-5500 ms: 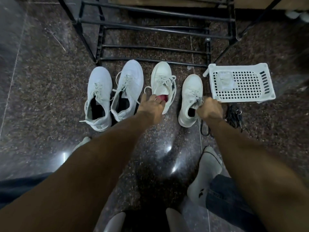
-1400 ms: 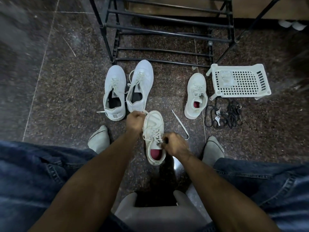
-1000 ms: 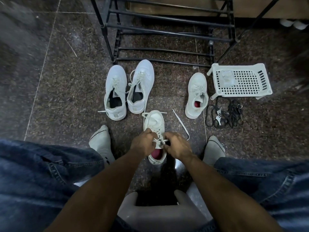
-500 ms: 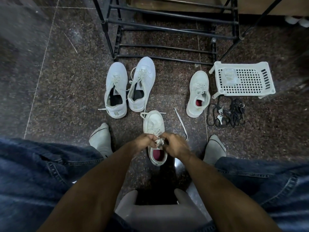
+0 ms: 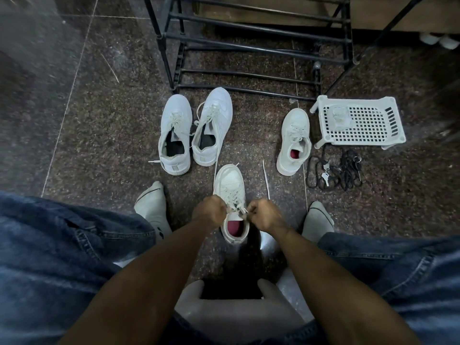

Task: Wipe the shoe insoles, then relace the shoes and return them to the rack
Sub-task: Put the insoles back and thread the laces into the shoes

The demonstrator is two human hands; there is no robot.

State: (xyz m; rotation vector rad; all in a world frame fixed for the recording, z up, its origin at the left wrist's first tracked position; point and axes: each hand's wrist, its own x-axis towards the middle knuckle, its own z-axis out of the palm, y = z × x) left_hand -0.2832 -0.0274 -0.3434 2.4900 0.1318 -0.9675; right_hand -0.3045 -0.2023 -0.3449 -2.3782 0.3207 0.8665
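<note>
Closest in, between two grey-socked feet: small white sneaker with a red insole (image 5: 232, 195), toe pointing away, pulled in from the row by the rack seconds ago. Left hand (image 5: 209, 211) and right hand (image 5: 265, 215) both curled, each pinching lace (image 5: 240, 209) at the top eyelets; a second and a half back the left was out at the toe, now drawn in beside the right. Loose lace ends trailing over the floor past the toe on both sides. Likely loosening or pulling the lace out, to free the insole for wiping; no cloth in either hand.

Further out, left: pair of larger white sneakers (image 5: 195, 131) side by side, unmoved. Right: matching small sneaker (image 5: 295, 143), red insole showing, laces in. Beside it, tangle of black cords and keys (image 5: 334, 171), then white perforated plastic tray (image 5: 358, 120). Farthest: black metal shoe rack (image 5: 249, 43), no shoes on the bars in view.
</note>
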